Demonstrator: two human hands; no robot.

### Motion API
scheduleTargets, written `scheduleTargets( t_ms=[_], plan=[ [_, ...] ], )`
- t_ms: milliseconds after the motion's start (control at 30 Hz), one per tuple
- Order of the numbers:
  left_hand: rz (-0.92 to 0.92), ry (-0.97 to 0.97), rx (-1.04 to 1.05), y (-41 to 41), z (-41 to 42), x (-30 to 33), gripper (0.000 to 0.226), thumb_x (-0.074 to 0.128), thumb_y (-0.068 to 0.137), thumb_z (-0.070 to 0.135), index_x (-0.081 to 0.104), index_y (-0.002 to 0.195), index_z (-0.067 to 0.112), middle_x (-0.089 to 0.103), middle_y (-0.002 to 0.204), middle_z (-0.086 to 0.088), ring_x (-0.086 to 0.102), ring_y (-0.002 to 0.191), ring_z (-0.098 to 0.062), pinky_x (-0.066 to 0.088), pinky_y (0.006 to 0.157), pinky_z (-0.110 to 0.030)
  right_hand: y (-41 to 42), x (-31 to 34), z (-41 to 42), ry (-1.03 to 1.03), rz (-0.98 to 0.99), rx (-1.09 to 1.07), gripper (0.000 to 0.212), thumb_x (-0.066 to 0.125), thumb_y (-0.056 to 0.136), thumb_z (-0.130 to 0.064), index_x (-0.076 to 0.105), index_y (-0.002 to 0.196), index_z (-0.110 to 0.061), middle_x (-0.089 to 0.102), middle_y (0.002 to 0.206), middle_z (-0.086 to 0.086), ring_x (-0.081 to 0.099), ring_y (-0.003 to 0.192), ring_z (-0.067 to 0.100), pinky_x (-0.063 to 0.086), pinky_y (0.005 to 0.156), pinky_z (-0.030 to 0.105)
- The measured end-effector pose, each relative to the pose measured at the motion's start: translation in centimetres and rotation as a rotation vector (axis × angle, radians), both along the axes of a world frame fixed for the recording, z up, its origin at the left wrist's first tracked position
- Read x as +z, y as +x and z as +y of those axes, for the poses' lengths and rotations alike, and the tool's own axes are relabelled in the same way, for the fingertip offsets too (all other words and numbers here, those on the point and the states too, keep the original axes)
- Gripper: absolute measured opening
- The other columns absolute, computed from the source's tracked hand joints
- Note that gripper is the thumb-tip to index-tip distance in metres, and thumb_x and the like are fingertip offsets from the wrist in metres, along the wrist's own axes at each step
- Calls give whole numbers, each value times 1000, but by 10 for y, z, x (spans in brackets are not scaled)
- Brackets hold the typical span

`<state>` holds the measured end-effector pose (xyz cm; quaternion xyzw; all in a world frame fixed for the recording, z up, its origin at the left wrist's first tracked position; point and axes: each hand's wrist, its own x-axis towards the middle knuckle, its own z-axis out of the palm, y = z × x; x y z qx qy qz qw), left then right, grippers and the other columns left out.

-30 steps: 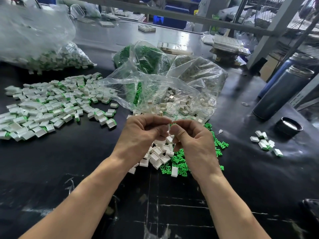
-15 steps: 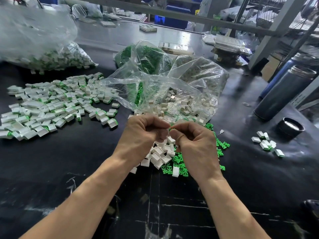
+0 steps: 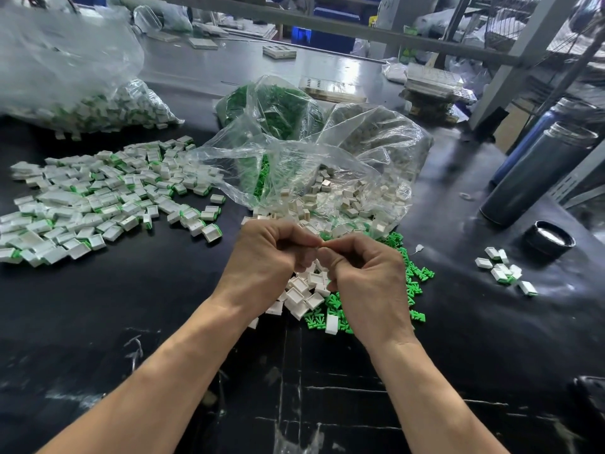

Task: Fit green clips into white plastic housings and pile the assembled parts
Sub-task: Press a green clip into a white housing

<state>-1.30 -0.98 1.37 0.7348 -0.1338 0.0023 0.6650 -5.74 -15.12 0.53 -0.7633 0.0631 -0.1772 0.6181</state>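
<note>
Both hands meet over the dark counter, fingers curled inward and fingertips pressed together; the left hand and the right hand seem to pinch a small part between them, but the piece itself is hidden by the fingers, so I cannot tell whether it is housing, clip or both. Directly beneath the hands lies a heap of small white square plastic housings, and under the right hand a scatter of bright green pronged plastic clips. Beyond the hands a crumpled clear plastic bag spills more housings. Well off to the left of the left hand spreads the big pile of assembled white-and-green parts. To seat the clip well, it should probably go in square to the housing's open edge, pushed by the thumbs until flush, without twisting.
</note>
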Motion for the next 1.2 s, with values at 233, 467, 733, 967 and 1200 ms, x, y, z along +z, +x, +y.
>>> scheduleTargets(
  t_ms=[233, 467, 733, 967, 1200],
  plan=[
    [72, -158, -1, 1, -4, 2, 13, 73, 88, -5, 79, 95, 5, 77, 81, -13, 72, 72, -19, 62, 70, -27, 4, 4, -3, 180, -79, -3, 11, 78, 89, -4, 80, 86, -14, 74, 72, 1, 58, 57, 9, 52, 54, 24],
    [234, -145, -80, 4, 5, 0, 26, 69, 91, 26, 75, 88, 1, 73, 78, -14, 63, 62, -18, 56, 56, -28, 4, 2, -3, 124, -135, 64, 24, 73, 89, 5, 81, 92, -18, 77, 84, -2, 66, 72, 7, 54, 63, 24],
    [402, -392, -195, 5, 6, 1, 14, 73, 75, 14, 79, 86, 7, 70, 82, -17, 64, 66, -19, 62, 65, -29, 9, -1, -8, 144, -146, 71, 32, 70, 92, 4, 83, 95, -25, 77, 92, 3, 66, 76, 9, 56, 68, 28],
    [234, -346, -110, 4, 4, 4, 23, 78, 71, 11, 76, 93, 6, 75, 80, -6, 67, 70, -16, 60, 68, -24, 7, -2, -3, 255, 31, 95, 35, 57, 104, -36, 74, 85, -13, 69, 73, 8, 59, 59, 18, 53, 50, 32],
    [70, -162, -154, -1, -2, 3, 19, 75, 86, -3, 78, 96, 12, 77, 88, -2, 71, 87, -12, 55, 82, -20, 5, 0, 4, 344, 232, 247, 80, 31, 89, -82, 74, 63, -19, 63, 63, 11, 53, 51, 21, 40, 44, 30]
  ],
)
